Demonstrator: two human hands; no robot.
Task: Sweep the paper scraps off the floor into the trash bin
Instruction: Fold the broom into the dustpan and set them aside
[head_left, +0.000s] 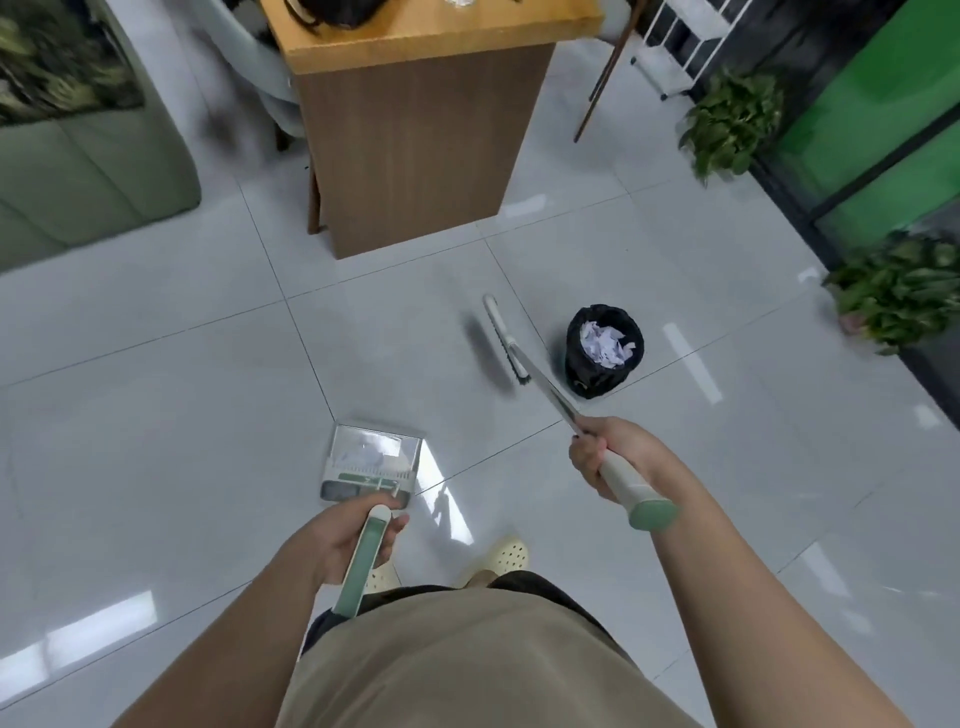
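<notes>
I note glossy grey floor tiles (156, 374), one sofa (78, 171) at ten o'clock, one desk (415, 130) at twelve. Left hand (348, 540) grips one dustpan (371, 462) holding paper scraps (370, 454). Right hand (602, 457) clasps one broom (506, 340). One trash bin (602, 351) at one o'clock; two plants (732, 122) beyond.

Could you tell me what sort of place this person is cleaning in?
Probably an office or studio lounge: a glossy tiled floor, a wooden desk, a green sofa and potted plants along a green-panelled wall.
</notes>
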